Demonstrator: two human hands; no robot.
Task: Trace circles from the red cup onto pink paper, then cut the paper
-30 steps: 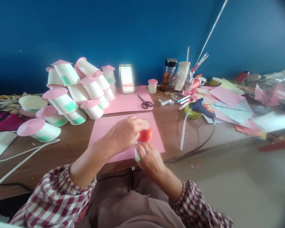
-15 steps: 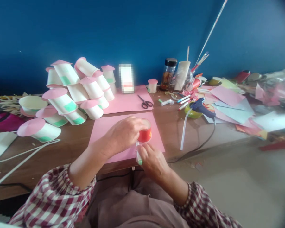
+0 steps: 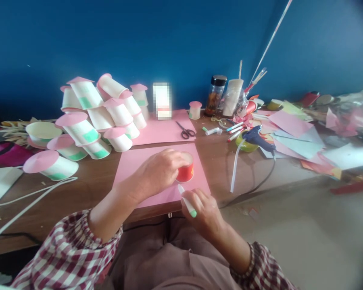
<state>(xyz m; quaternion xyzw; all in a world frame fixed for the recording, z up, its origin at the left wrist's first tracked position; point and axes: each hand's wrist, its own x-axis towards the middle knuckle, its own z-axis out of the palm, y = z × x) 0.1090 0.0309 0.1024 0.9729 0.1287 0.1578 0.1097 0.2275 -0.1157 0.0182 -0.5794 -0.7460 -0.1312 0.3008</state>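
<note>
A red cup (image 3: 186, 172) stands on a pink sheet (image 3: 133, 161) at the table's front edge. My left hand (image 3: 160, 169) is wrapped round the cup's left side and rim. Just below and right of the cup, my right hand (image 3: 204, 207) is closed on a white marker (image 3: 188, 202) with a green end. The marker's pale tip points up toward the cup's base and stands apart from it. The undersides of my left fingers are partly hidden.
White cups with pink cone tops (image 3: 117, 112) are stacked at the left. Black scissors (image 3: 186, 131) lie behind the sheet. A blue glue gun (image 3: 257, 139), markers, a lidded jar (image 3: 215, 94) and paper scraps (image 3: 293, 121) are at the right. A white cable (image 3: 33, 201) crosses the left.
My right hand has moved right and slightly down, away from the cup, with the marker in it. My left hand has stayed on the cup.
</note>
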